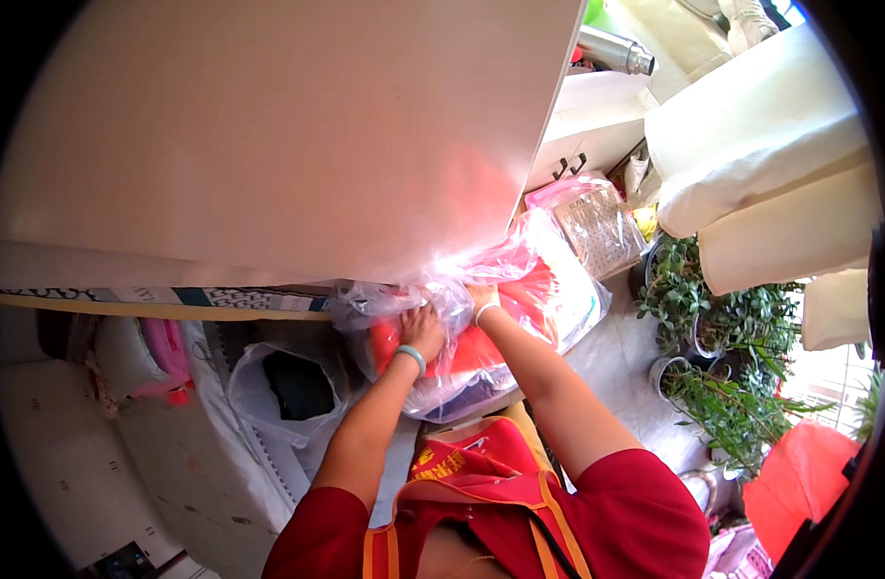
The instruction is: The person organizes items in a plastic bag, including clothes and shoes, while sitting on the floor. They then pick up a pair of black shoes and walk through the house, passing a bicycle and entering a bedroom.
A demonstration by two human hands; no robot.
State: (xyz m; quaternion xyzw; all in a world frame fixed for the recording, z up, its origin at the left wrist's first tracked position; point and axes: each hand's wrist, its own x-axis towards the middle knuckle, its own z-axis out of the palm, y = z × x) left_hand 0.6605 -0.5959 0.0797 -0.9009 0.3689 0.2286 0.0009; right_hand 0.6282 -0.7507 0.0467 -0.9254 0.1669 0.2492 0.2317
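Note:
A large clear plastic bag (486, 354) with red and white contents lies in front of me, beside a tall pale panel. My left hand (422, 334), a green bangle at its wrist, rests on the bag with its fingers spread over the crumpled plastic. To its right, my right hand (484, 295), with a white bangle, reaches onto the bag's red part. The fingers of that hand are mostly hidden by plastic and glare, so its grip does not show.
The pale panel (269, 130) rises beyond my hands. A white bag with a dark item (298, 387) stands at left. Potted plants (674, 289) are on the right, under hanging pale cloth (761, 123). A clear-wrapped package (602, 224) lies past the bag, near a white cabinet (594, 148).

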